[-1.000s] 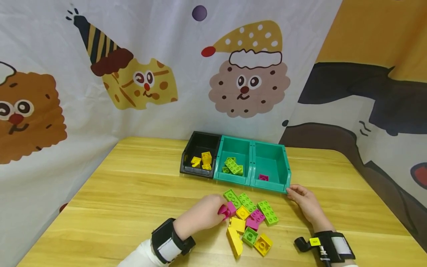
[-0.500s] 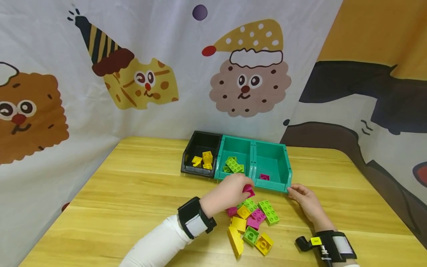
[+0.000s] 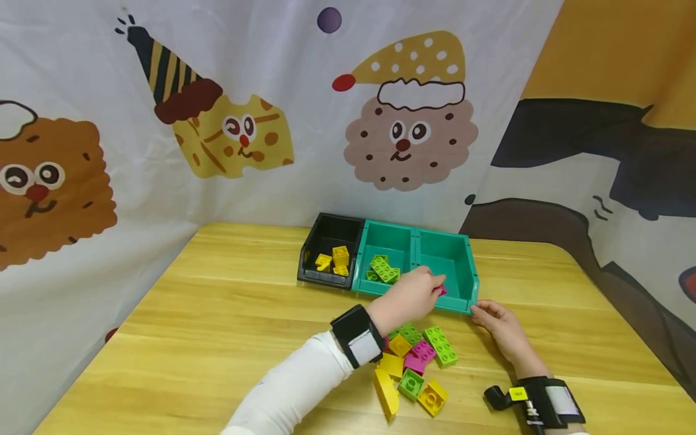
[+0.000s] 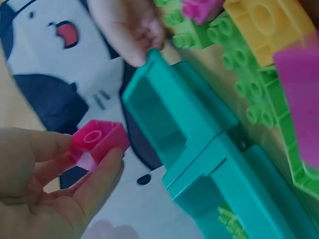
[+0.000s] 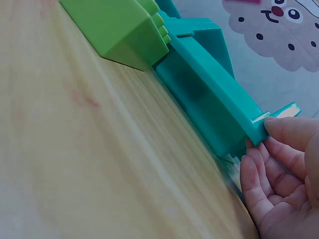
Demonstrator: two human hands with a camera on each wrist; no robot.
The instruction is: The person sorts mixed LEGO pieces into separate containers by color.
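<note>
Magenta plastic is what your left hand [image 3: 409, 296] has between thumb and fingers: a small square pink brick [image 4: 98, 141], hollow and stiff, pinched by its smooth side walls with the stud face outward, as the left wrist view shows. It looks light and hard, so it won't crush, but those glossy walls are likely slippery; keep the pinch on two opposite flat sides rather than on a corner or the studs. In the head view the brick sits right over the front lip of the right-hand teal bin [image 3: 463, 261], at about 12 o'clock from the loose pile. Your right hand [image 3: 502, 332] has its thumb and fingertips pressed on that bin's near right corner, fingers fairly straight, steadying it rather than wrapping it. The bin's front wall is low and its mouth open, so there is fair room above it; the middle teal bin [image 3: 361, 260] with green bricks [image 3: 383, 269] lies at 9 o'clock of it, touching, and the black bin [image 3: 306, 260] with yellow bricks [image 3: 338, 260] beyond that. Just under your left wrist, the brick pile [image 3: 418, 368] of green, yellow and pink pieces spreads toward 6 o'clock; the wooden table [image 3: 206, 314] is open to 9 o'clock, and its right edge lies well off at 3 o'clock
</note>
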